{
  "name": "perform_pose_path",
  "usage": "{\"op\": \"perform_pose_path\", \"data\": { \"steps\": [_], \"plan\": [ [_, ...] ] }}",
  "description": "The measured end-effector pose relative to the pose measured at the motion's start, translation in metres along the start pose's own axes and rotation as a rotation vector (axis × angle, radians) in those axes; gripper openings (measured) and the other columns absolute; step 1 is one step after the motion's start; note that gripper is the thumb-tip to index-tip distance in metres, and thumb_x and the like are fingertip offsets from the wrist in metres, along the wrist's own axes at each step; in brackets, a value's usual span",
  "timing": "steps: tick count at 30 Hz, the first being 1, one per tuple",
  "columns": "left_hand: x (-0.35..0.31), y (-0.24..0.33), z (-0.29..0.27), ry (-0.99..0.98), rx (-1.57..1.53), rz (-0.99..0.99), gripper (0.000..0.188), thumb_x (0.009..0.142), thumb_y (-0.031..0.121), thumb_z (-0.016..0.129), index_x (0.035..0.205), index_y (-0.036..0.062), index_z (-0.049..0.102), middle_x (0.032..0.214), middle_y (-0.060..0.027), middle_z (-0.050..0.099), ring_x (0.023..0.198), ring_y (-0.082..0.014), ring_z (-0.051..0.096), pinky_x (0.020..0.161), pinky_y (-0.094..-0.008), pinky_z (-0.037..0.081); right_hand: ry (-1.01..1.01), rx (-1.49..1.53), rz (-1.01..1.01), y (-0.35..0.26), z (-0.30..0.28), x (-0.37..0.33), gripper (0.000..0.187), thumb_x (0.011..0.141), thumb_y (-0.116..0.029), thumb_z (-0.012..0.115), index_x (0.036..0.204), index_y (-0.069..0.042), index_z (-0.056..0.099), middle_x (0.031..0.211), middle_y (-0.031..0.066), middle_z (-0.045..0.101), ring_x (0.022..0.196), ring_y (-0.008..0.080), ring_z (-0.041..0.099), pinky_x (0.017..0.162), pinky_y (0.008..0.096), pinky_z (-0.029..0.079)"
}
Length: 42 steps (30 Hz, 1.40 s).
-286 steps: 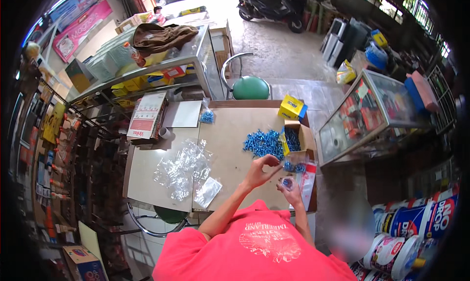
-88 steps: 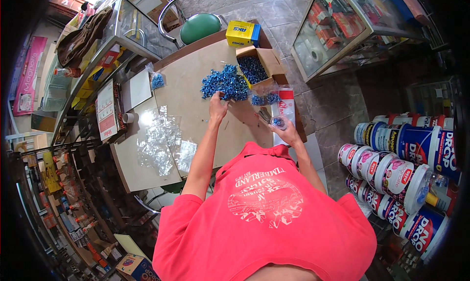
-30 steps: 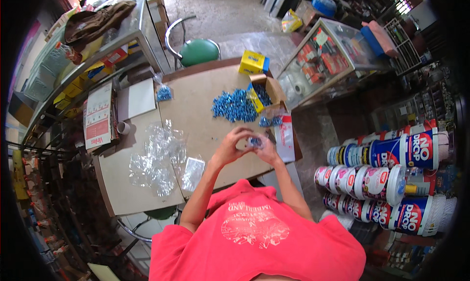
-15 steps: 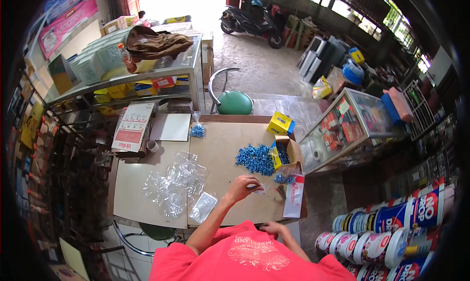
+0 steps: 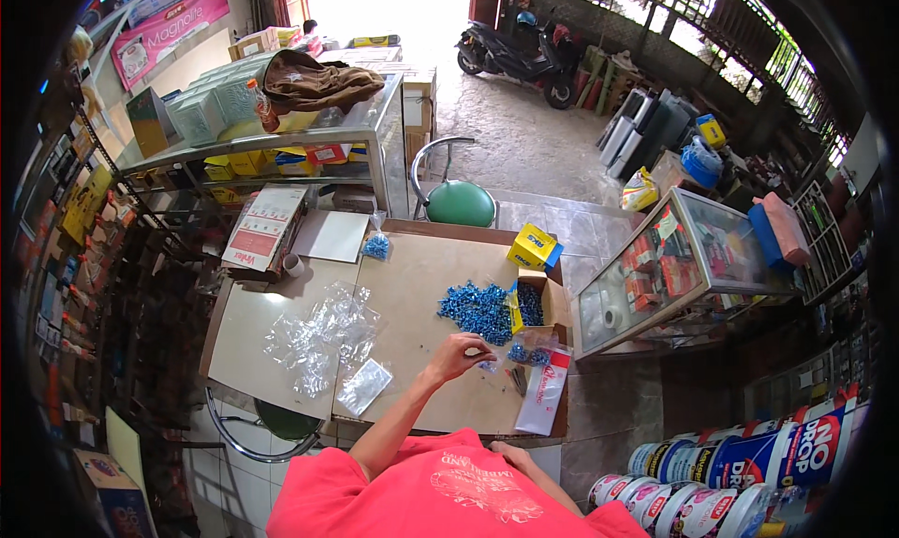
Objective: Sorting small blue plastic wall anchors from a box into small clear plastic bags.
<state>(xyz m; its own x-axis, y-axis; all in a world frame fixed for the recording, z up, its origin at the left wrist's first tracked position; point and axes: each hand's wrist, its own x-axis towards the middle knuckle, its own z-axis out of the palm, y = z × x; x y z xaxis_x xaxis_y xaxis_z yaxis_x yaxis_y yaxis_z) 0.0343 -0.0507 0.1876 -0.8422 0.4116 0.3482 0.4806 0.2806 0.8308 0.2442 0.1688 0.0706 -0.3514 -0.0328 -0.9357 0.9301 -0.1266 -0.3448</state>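
Over the right half of the table, my left hand is closed in a pinch on a small clear plastic bag with a bit of blue in it. Beyond the hand lies a pile of small shiny blue pieces, too small to name. An open cardboard box on its side holds more of them. Filled clear bags of blue pieces rest just right of my left hand. My right hand is low against the red shirt by the table's front edge, its fingers hidden.
Empty clear bags are spread over the table's left half, beside a bag stack. A yellow-and-blue box, a tied bag of blue pieces and a paper stack stand farther back. A glass cabinet flanks the right; a green stool stands beyond.
The whole view has shifted slightly as my head moved. My left hand stays pinched over about the same spot, a little nearer the filled bags. My right hand remains low by the shirt.
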Motion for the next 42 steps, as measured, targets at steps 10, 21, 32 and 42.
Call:
{"op": "perform_pose_path", "data": {
  "steps": [10,21,32,42],
  "plan": [
    [0.012,0.012,0.021,0.019,-0.017,-0.026,0.015,0.076,0.02,0.072,0.08,0.0057,0.069,0.079,-0.007,0.067,0.073,-0.0227,0.063,0.066,-0.0323,0.049,-0.544,-1.332,-0.346,-0.014,-0.067,0.085,0.041,0.077,-0.031,0.063,0.103,0.001,0.064,0.094,0.013,0.068,0.084,0.0213,0.062,0.074,0.0363,0.049],
    [0.012,0.002,0.031,-0.005,-0.022,-0.01,0.017,0.077,0.021,0.072,0.08,0.0053,0.068,0.08,-0.007,0.066,0.075,-0.0229,0.063,0.067,-0.0325,0.049,-0.372,-0.387,-0.509,0.021,-0.058,0.059,0.037,0.081,-0.03,0.063,0.108,-0.004,0.064,0.099,0.0078,0.066,0.091,0.0155,0.059,0.079,0.0285,0.047],
    [0.021,0.011,0.029,-0.03,-0.031,0.012,0.018,0.077,0.022,0.072,0.079,0.0052,0.068,0.08,-0.0079,0.066,0.075,-0.0236,0.062,0.066,-0.0336,0.049,-0.413,-0.972,-0.334,-0.007,-0.074,0.09,0.039,0.082,-0.03,0.064,0.107,0.0,0.063,0.093,0.0072,0.067,0.084,0.018,0.06,0.075,0.031,0.048],
    [0.026,0.026,0.042,-0.056,-0.068,0.069,0.018,0.076,0.023,0.073,0.08,0.0056,0.069,0.079,-0.0089,0.065,0.073,-0.0242,0.062,0.064,-0.0352,0.049,-0.064,-0.643,-0.704,-0.091,-0.038,0.042,0.059,0.077,-0.029,0.073,0.123,-0.003,0.047,0.099,0.0129,0.063,0.091,0.021,0.06,0.08,0.0337,0.049]
  ]
}}
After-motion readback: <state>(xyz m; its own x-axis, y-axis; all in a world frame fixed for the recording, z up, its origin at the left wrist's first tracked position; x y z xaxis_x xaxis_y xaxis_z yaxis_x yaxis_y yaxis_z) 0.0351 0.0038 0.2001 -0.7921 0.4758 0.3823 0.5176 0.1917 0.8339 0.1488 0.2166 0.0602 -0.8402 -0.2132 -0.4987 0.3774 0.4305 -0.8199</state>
